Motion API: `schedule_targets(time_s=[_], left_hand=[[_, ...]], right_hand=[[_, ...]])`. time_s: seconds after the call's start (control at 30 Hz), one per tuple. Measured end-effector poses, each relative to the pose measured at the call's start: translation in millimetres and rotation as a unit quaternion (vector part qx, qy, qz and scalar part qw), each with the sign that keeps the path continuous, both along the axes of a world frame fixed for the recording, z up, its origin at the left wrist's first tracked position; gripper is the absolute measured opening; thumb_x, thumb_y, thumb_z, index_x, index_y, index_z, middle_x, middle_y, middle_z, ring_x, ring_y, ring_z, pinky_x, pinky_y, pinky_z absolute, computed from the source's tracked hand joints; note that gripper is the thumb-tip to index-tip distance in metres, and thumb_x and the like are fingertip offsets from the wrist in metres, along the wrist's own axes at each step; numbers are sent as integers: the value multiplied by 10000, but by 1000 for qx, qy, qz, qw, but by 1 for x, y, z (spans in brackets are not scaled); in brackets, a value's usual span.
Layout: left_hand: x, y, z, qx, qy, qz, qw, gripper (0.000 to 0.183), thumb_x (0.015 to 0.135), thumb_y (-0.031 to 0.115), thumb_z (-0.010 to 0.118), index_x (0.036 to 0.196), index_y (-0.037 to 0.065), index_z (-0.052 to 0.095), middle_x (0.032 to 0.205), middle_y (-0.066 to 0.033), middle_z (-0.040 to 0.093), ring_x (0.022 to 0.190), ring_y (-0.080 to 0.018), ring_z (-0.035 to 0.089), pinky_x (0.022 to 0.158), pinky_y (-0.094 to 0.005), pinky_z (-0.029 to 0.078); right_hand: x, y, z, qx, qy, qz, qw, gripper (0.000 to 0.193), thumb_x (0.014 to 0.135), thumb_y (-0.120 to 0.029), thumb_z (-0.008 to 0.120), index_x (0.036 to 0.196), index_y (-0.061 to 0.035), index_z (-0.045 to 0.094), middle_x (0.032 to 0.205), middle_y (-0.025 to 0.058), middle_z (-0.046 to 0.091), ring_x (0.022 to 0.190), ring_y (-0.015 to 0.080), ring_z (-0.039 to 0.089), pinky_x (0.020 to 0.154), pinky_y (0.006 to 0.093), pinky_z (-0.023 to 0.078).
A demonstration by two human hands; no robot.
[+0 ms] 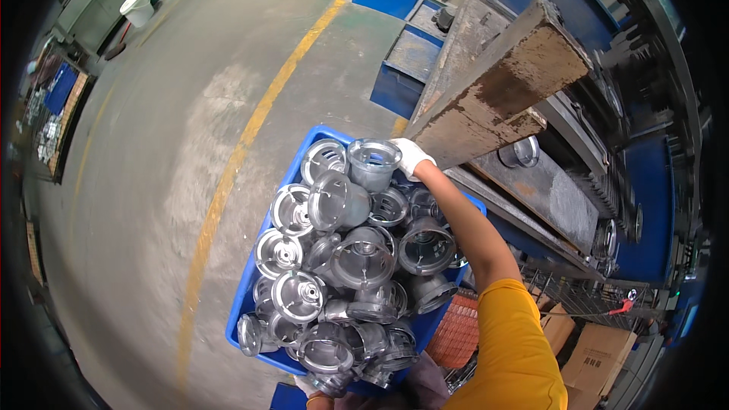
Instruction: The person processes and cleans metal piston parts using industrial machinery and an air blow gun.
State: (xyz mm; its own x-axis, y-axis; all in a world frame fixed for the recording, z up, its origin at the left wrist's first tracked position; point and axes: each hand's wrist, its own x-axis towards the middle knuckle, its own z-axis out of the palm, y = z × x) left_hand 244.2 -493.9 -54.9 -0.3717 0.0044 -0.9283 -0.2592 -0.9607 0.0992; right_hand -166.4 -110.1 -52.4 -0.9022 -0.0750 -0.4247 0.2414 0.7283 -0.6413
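Observation:
A blue plastic bin (254, 281) in front of me is heaped with shiny cup-shaped metal castings (364, 258), with flared rims and bosses inside. My right hand (414, 159), in a white glove, is closed at the middle of the bin's far end, beside an upright casting (373, 163); the fingertips are hidden. My left hand (307, 386), also gloved, shows only in part at the middle of the near end, under the rim. Castings and the bin cover its fingers. Several castings lie tilted on their sides in the pile.
To the right stands a machine with a worn metal beam (501, 91) and a bed holding a loose casting (520, 152). Blue boxes (410, 61) stand beyond it. Cardboard boxes (600, 357) and a red basket (456, 326) are near right. A yellow line (247, 137) crosses the floor.

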Motion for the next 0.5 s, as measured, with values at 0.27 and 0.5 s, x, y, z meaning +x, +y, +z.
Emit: schedule_targets(time_s=[0.27, 0.5], left_hand=[[44, -95, -27, -282, -185, -328, 882, 386, 887, 507, 514, 944, 138, 611, 831, -19, 604, 699, -173, 578, 571, -322, 483], [-186, -172, 9, -429, 95, -489, 753, 655, 952, 511, 397, 1312, -35, 443, 1267, -190, 527, 1185, -261, 491, 1011, -379, 370]], right_hand=[[148, -2, 107, 92, 316, -215, 920, 203, 889, -136, 552, 1044, -26, 625, 1047, 172, 637, 983, 313, 605, 868, 381, 472], [325, -15, 72, -122, -50, -555, 821, 508, 838, -401, 672, 1130, -5, 545, 981, 86, 602, 884, 173, 536, 822, 320, 446]])
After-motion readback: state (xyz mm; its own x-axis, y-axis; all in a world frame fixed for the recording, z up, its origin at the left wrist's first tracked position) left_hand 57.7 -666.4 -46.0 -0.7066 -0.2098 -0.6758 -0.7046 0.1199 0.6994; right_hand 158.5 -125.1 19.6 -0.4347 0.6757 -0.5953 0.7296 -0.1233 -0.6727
